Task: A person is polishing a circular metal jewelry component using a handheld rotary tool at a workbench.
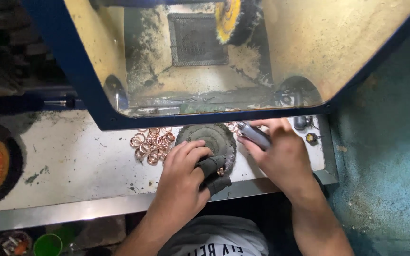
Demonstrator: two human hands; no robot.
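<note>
A small ring [220, 171] is being pinched in the left hand [183, 182], between fingers wrapped in dark cloth guards [213, 164], just at the near edge of a flat grey buffing disc [209, 139] lying on the white bench [72, 161]. The left hand is closed firmly round it; only a glint of the ring is showing between the guards, so its exact seat is hard to tell. A slim grey handpiece [254, 134] is being held in the right hand [281, 159], fingers curled tightly about the barrel, its tip pointing far-left toward the disc. It cannot be seen whether the tip is touching anything.

A heap of copper-coloured rings [151, 142] is lying just left of the disc, near the left hand. Behind, a blue-framed hood [91, 95] is standing over the far side of the bench, with a yellow polishing wheel [228, 19] inside.

For the work to go well, the ring is probably best kept gripped by its edges only, with the guards staying between skin and tool. The handpiece is best steadied with the right wrist resting on the bench, and brought on lightly. The loose heap is best kept clear of both elbows.
</note>
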